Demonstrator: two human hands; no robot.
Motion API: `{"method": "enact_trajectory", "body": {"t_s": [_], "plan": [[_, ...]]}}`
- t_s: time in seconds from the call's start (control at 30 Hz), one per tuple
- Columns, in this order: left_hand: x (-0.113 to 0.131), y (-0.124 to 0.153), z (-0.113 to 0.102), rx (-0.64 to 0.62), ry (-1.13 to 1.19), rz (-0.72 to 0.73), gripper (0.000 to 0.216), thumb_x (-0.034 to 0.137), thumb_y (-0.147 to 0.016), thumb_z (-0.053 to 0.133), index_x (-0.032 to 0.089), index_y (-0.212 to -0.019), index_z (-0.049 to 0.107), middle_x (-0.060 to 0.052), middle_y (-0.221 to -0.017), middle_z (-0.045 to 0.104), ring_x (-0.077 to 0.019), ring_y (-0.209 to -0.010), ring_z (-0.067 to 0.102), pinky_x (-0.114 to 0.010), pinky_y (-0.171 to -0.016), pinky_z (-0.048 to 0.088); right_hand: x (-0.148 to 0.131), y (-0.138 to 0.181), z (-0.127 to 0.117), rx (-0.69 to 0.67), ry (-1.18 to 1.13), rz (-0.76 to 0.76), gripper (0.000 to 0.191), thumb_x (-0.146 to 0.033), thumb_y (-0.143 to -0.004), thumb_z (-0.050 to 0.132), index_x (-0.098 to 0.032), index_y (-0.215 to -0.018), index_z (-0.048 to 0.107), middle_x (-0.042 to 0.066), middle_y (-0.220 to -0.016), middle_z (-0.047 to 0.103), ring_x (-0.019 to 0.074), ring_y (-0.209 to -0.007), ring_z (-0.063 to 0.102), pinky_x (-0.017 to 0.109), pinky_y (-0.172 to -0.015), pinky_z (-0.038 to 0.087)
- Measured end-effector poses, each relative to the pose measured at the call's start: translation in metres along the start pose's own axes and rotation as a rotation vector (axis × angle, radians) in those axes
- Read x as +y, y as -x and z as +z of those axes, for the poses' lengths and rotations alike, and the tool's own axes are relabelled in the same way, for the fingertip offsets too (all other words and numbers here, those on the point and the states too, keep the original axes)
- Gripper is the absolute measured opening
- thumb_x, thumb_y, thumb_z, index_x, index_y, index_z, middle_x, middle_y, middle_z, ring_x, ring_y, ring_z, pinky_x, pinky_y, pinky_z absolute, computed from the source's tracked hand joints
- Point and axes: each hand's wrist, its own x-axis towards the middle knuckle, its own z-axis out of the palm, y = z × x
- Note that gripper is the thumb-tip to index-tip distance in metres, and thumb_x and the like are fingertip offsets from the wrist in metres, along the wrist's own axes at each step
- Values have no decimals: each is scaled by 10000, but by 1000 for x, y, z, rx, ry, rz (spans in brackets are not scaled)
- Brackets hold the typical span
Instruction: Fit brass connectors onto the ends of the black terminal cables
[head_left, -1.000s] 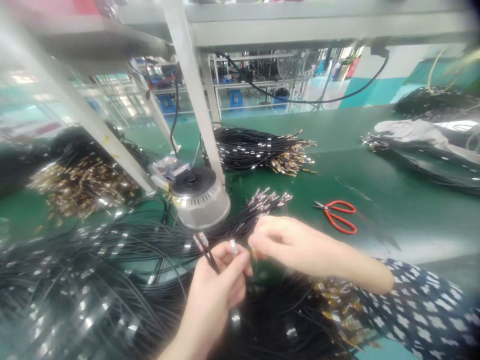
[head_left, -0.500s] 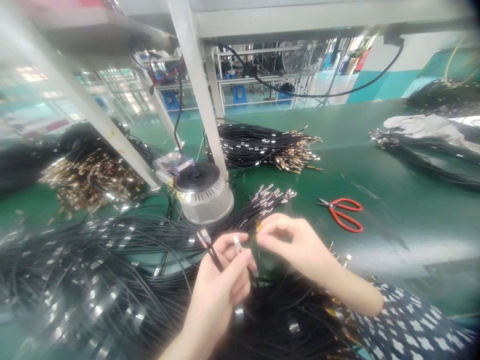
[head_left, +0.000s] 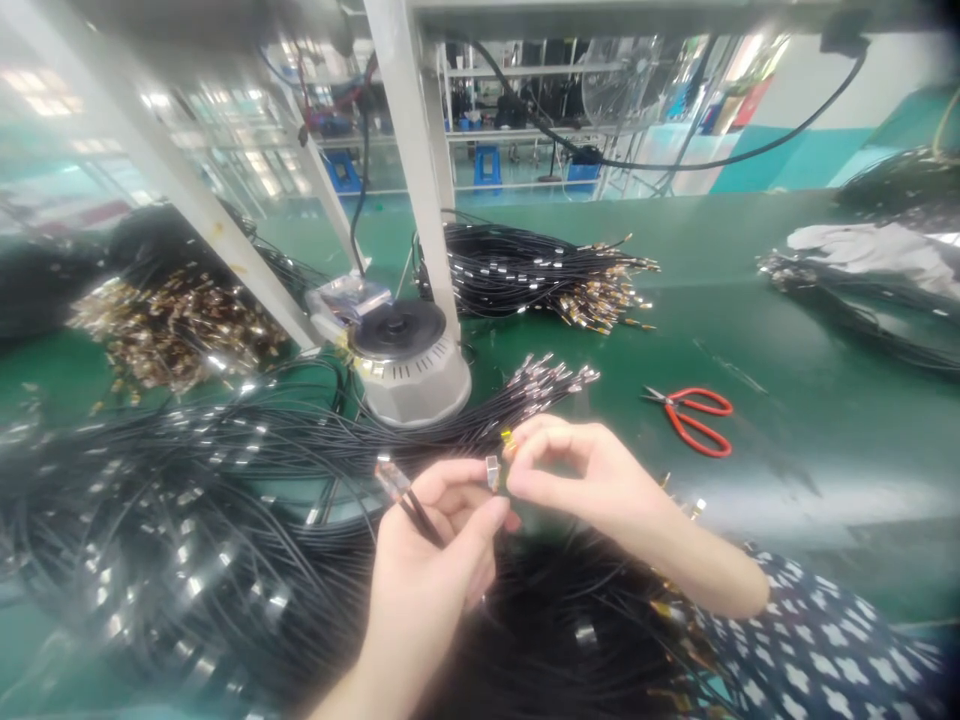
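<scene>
My left hand (head_left: 427, 570) is closed around black cables whose metal-tipped ends (head_left: 391, 478) stick out between thumb and forefinger at the left. At its fingertips it also holds a small silver connector (head_left: 493, 471), pointing up. Just right of that, my right hand (head_left: 574, 465) pinches a tiny yellow piece (head_left: 507, 440) between thumb and forefinger. The yellow piece and the silver connector are close together; whether they touch I cannot tell. Below both hands lies a dark, blurred heap of black cables (head_left: 570, 610).
Red-handled scissors (head_left: 701, 422) lie right of my hands on the green table (head_left: 757, 330). A round grey device with a black top (head_left: 409, 375) stands by a white post (head_left: 412, 150). Cable bundles lie behind (head_left: 517, 270), at left (head_left: 180, 330) and far right (head_left: 862, 310).
The silver connector in my left hand has turned more upright and come nearer my right fingertips. The yellow piece shows more clearly. The cable ends at the left have tilted, and the view has shifted slightly.
</scene>
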Motion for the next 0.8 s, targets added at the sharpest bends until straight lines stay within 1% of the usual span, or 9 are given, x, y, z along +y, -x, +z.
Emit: {"method": "enact_trajectory", "body": {"t_s": [0.2,0.37,0.8], "plan": [[0,1,-1,7,-15,14,253,219,-755,759,162,-952,610,-17,-620,690,-18,-303,382,-125,-298,290,-1,1,4,-2,-46,12,126,-247,-716,732,-198,-624,661,34,-847,645,214,-933,585,362,-880,426],[0,2,-1,15,-11,34,242,216,-762,753,159,-947,608,-15,-609,688,-21,-300,388,-122,-296,292,0,1,5,1,-66,-14,124,-228,-724,729,-191,-627,662,28,-839,633,200,-915,580,347,-881,421],[1,3,0,7,-17,25,239,206,-765,747,152,-953,609,-15,-614,680,-17,-304,386,-123,-299,293,3,0,7,10,-63,-28,128,-214,-742,720,-180,-638,653,25,-836,630,180,-869,587,335,-870,433]]}}
